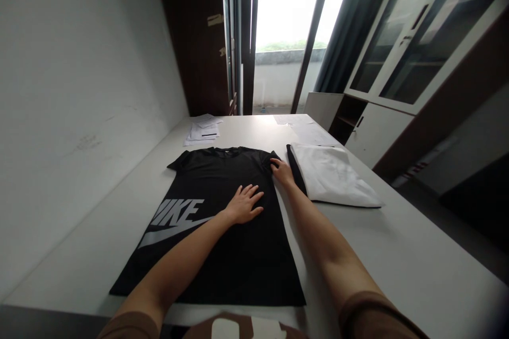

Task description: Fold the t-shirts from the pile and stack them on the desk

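Note:
A black T-shirt (238, 254) with a grey lettered print and swoosh lies spread flat, front up, its neckline toward the far end of the table. My left hand (244, 205) rests palm down on the middle of the shirt with its fingers spread. At the shirt's right sleeve, my right hand (282, 172) has its fingers closed on the fabric near the shoulder; the thumb is partly hidden. The left sleeve lies flat, untouched by either hand.
Folded white and black clothing (330, 172) lies on the white table (401, 254) to the right of the shirt. Loose papers (202, 131) sit at the far left, beside the wall (87, 89). A glass-door cabinet (401, 36) stands beyond the table's right side.

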`<state>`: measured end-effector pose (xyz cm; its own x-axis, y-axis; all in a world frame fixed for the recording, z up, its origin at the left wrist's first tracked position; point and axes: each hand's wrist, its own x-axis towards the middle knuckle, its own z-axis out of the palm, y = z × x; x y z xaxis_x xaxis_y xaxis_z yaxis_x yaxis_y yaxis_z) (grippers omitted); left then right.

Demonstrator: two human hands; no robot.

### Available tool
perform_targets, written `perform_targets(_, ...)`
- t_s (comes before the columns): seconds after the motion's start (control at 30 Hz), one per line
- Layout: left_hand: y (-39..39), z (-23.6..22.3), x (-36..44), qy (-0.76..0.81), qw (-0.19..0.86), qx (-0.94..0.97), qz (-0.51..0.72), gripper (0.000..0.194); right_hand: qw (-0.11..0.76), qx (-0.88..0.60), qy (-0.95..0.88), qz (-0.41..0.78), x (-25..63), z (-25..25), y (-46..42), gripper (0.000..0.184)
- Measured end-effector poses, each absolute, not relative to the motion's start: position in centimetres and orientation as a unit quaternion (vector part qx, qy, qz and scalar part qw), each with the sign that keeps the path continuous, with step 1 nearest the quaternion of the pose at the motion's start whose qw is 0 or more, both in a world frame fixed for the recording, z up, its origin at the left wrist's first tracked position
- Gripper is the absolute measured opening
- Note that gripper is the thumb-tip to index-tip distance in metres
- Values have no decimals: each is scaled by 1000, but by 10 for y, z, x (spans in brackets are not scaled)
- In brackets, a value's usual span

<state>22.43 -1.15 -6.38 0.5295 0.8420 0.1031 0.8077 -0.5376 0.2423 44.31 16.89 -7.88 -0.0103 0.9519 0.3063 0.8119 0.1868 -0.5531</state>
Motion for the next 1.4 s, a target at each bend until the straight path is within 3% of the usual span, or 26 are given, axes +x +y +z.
perform_targets(0.33,-16,-60,217,460,101,873,128,57,367,-624,-675,142,428,-76,157,38)
perform_targets(0.77,-17,-60,216,457,102,874,133,55,401,-525,-736,149,418,-73,154,61)
perform_targets(1.4,-19,-56,216,457,109,872,141,53,439,-525,-714,147,418,-80,155,60)
